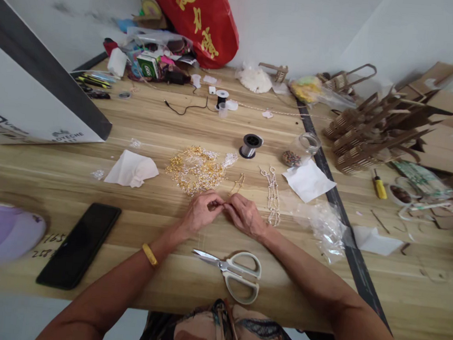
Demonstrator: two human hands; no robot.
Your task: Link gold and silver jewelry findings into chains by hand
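My left hand (pixel 204 210) and my right hand (pixel 245 214) meet fingertip to fingertip low over the wooden table, both pinched closed. A thin gold beaded chain (pixel 238 182) runs into my right fingers. What sits between my left fingertips is too small to make out. Just beyond the left hand lies a tangled heap of gold and silver beaded strands (pixel 195 170). Several silver beaded chains (pixel 272 195) are laid out to the right of my right hand. Scissors with white handles (pixel 224 265) rest, slightly parted, between my forearms.
Behind the hands stand a wire spool (pixel 250 146) and a tipped glass jar (pixel 308 144) holding beads. A black phone (pixel 79 245) and a crumpled tissue (pixel 132 169) lie left. Plastic bags (pixel 329 229), white paper (pixel 308 180) and small woven baskets (pixel 357 131) occupy the right.
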